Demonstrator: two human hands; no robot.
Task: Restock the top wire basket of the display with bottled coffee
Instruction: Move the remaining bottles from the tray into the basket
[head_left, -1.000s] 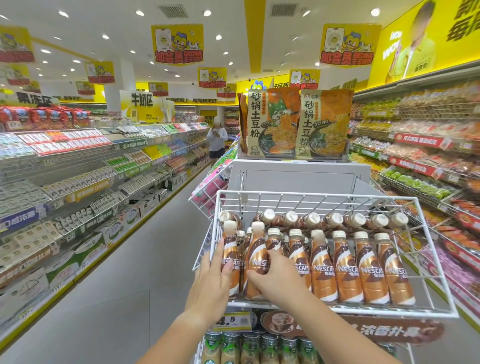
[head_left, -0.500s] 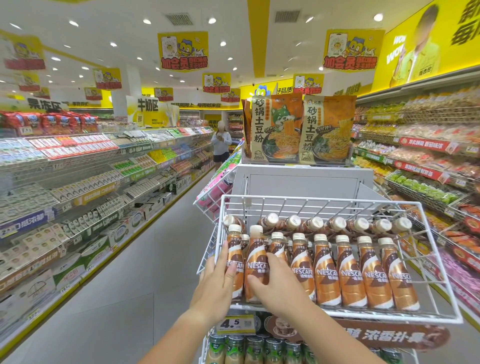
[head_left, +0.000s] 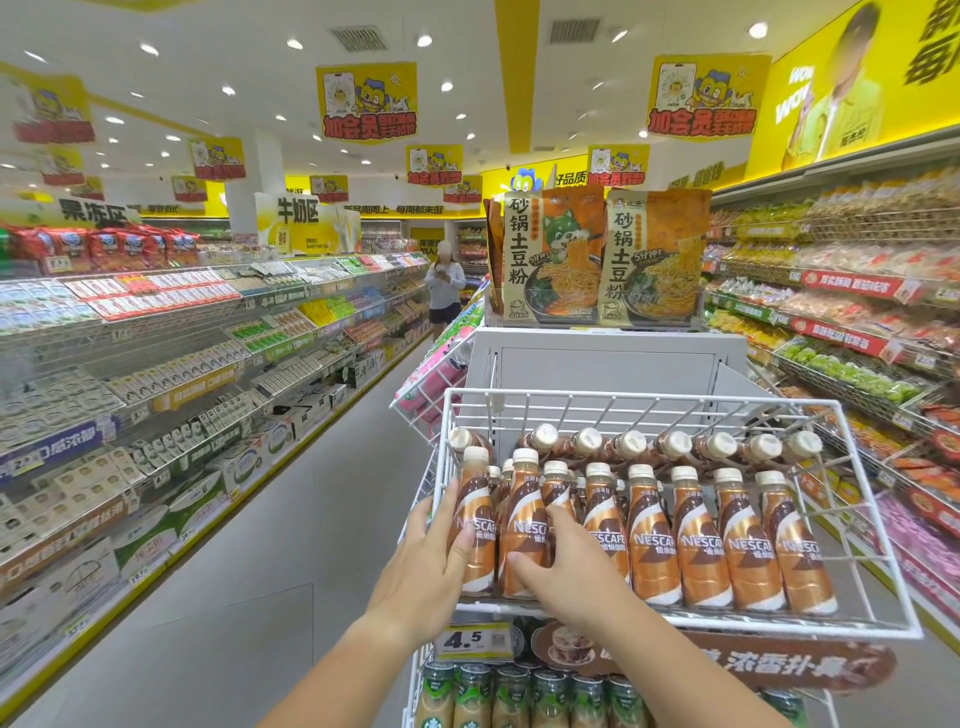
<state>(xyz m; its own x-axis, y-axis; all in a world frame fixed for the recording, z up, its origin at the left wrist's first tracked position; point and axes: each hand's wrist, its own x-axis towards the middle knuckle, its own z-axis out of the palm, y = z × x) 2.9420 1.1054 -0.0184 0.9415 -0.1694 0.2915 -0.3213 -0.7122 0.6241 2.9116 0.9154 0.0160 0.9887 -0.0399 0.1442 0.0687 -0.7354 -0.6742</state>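
Both bare forearms are stretching up and forward from the lower edge, the left one coming from the middle and the right one from the right side. The left hand (head_left: 428, 569) is lying with nearly straight fingers along the left side of the first bottle (head_left: 475, 483), its thumb resting on the front. The right hand (head_left: 569, 577) is curling its fingers round the right side of the second bottle (head_left: 524, 499), its thumb pressing low on the front.

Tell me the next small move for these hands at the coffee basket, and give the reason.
Probably ease the second bottle down into line with the front row, then let go. The right hand grips it, its cap sits higher than those to its right, and the left hand presses the leftmost bottle at the basket corner.
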